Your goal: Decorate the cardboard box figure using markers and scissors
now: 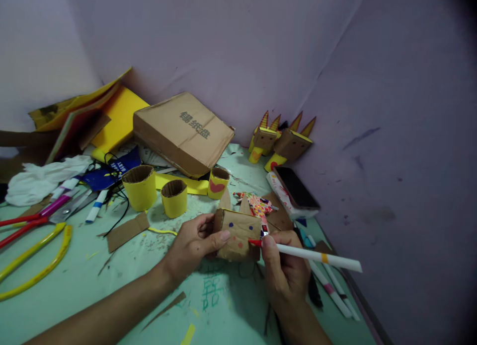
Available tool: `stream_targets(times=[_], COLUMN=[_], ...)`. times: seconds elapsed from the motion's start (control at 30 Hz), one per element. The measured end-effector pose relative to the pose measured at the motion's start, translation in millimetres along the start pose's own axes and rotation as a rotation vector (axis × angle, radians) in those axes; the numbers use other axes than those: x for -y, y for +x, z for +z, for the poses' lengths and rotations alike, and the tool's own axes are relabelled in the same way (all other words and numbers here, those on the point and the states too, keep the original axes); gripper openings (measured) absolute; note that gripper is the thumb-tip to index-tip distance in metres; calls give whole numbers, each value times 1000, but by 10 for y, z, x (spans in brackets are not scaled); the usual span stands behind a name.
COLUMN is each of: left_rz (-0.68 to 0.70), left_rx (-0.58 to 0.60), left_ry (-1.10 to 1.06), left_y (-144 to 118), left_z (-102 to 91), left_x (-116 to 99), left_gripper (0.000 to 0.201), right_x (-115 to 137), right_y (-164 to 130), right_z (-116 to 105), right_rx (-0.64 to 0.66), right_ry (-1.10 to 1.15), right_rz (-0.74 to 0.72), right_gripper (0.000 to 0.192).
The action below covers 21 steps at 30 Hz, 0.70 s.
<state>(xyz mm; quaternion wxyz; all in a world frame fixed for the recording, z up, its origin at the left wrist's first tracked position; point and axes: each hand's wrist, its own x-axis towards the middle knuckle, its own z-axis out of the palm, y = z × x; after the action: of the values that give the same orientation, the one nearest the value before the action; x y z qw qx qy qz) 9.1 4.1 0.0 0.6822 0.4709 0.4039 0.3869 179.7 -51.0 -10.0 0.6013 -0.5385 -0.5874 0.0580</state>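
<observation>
Both forearms reach in from the bottom edge over the pale green surface [74, 285], which is strewn with paper scraps. At far left lie the red scissors [22, 225] and a yellow-handled tool [37, 255], with two yellow paper cups [140, 187] beyond them and a flat cardboard box [182, 131] against the wall. The left hand [194, 245] is closed around the left side of a small cardboard figure [238, 233], thumb across its front, holding it just above the surface with its dotted face toward the camera. The right hand [285, 270] is curled in a writing grip around a white marker [313, 255], whose red tip touches the figure's lower right face. Further right lie a phone [296, 186] and two finished figures [283, 141] with pointed ears. Judging by the blue and orange dots, the face is being drawn; the next stroke calls for a steady figure and light pressure from the tip.
</observation>
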Motion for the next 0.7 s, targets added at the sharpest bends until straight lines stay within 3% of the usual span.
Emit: stream_targets(times=[0.2,0.5,0.7], left_rz=[-15,19,11], left_rx=[12,8,-3], left_ry=[1,2,23], left_y=[15,20,26], left_z=[-9,-20,-18], left_x=[15,54,50], left_gripper=[66,64,62], right_x=[-17,81,88], right_y=[9,10,-4], right_z=[-12,48,57], right_rx=[7,-83,-87], right_ry=[-17,3,56], right_rz=[-17,151,185], right_gripper=[20,25,26])
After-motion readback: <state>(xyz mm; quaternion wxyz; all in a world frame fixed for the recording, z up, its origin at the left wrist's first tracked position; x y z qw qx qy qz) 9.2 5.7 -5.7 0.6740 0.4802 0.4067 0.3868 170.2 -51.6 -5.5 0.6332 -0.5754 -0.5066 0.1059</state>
